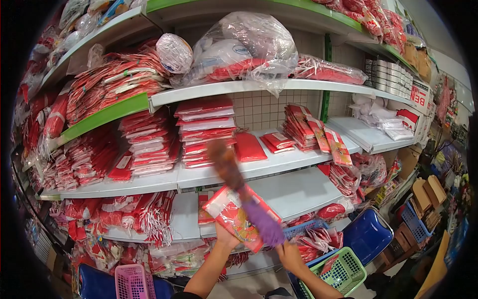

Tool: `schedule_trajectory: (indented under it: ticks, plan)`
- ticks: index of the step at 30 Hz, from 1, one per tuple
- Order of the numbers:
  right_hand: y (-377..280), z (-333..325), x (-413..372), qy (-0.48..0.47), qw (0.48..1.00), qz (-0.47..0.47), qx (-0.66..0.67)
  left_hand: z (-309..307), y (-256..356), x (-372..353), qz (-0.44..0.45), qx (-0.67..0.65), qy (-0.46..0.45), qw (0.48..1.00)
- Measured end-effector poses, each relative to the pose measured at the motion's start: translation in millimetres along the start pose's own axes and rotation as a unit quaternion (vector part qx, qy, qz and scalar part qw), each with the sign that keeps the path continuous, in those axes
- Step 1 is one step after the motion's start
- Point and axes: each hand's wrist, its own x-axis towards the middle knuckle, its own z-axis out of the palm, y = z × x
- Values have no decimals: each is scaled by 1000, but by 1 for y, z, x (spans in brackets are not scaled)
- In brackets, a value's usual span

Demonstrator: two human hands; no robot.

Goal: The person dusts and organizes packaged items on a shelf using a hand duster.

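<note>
My left hand [227, 237] is closed on the lower left edge of a red plastic-wrapped packet [225, 207] with a yellow print on its front. My right hand [290, 256] grips the lower end of a duster [262, 220]. Purple shows on the duster near that hand, and its far half is brown and smeared by motion. The duster slants up to the left and crosses in front of the packet, covering part of it. Behind both is a light grey lower shelf [298, 192].
Stacks of red packets [206, 132] stand on the middle shelf, with smaller piles [301, 127] to their right. A large clear bag [244, 47] sits above. Low down are a green basket [343, 274], a pink basket [130, 281] and a blue stool [368, 236].
</note>
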Motion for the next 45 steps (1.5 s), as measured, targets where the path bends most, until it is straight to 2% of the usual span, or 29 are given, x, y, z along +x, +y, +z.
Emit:
schedule_trajectory:
  ticks: [1, 2, 4, 5, 6, 8, 9, 12, 13, 14, 17, 18, 20, 21, 23, 25, 26, 27, 29, 31, 32, 33, 35, 37, 38, 40, 41, 43, 45]
  plan:
    - [-3, 2, -5, -3, 999, -37, -12, -21, 5, 1, -8, -34, -55, 998]
    - [-7, -3, -11, -75, 996, -40, -18, -75, 10, 9, -24, -78, -315, 946]
    - [-4, -10, -14, -81, 993, -49, -67, -49, 17, -6, 30, -76, -35, 996]
    - [-1, -13, -15, -84, 991, -53, -92, -37, 20, -11, 55, -73, 108, 990]
    - [11, -8, -16, -50, 996, -23, -68, -32, 23, -9, 106, 144, 83, 980]
    - [38, 9, -15, 17, 999, 37, -22, 9, 23, -2, 89, -7, 58, 994]
    - [38, 7, -16, 0, 999, 25, -29, 27, 24, -1, 72, -10, 124, 990]
    - [31, -5, -18, -31, 997, -32, -62, -25, 30, -7, 82, -44, -61, 994]
    - [29, -11, -18, -27, 994, -63, -81, -30, 23, 3, 103, 198, 221, 949]
    - [29, -15, -19, -24, 990, -95, -99, -33, 23, 3, 100, 147, 181, 967]
    - [56, 2, -16, 28, 999, 4, -27, -11, 28, 2, 88, -7, 56, 995]
    - [59, 4, -17, 35, 999, -1, -14, 19, 26, 3, 74, -26, 95, 992]
    - [55, 6, -16, 47, 999, -13, 14, 24, 23, 3, 74, -31, 55, 995]
    - [52, 3, -18, 20, 999, -35, -31, 25, 22, 2, 73, -31, 35, 996]
    - [32, -13, -20, -34, 989, -78, -118, -4, 18, 3, 87, 9, 164, 983]
    - [31, -16, -14, -21, 996, -17, -86, -22, 22, -3, 52, -30, -16, 998]
    - [31, -16, -13, -14, 997, 13, -69, 7, 17, 5, 49, -76, -29, 995]
    - [34, -13, -10, -3, 999, 24, -32, 23, 12, 4, 64, 25, 96, 993]
    - [38, -6, -4, 17, 998, 43, 41, 38, 3, 1, 45, 54, 123, 990]
    - [31, -7, -5, -20, 999, -28, -5, 12, -1, 2, 17, 14, 68, 997]
    - [27, -8, -5, -38, 997, -64, -28, -48, 2, 1, -1, 10, -113, 994]
    - [24, -12, -3, -34, 997, -52, -36, 4, -3, -7, -3, 30, 79, 996]
    - [17, -19, 3, -25, 998, -26, -52, 4, -2, -1, 5, 68, 52, 996]
    - [22, -11, 8, 3, 1000, 13, 17, 29, -11, -1, 11, 53, 115, 992]
    - [23, -7, 9, 17, 998, 33, 51, 37, -12, -3, -10, 77, 110, 991]
    - [21, -1, 3, 26, 998, -56, 25, -13, -8, 3, -34, 8, -17, 999]
    - [19, -1, 1, 31, 994, -100, 11, -12, -4, 2, -46, -28, -81, 995]
    - [4, -16, -5, -2, 997, -78, -26, 28, -9, -11, -18, 66, 144, 987]
    - [0, -20, -6, -14, 1000, -21, -15, -18, 3, -1, -35, 40, -5, 999]
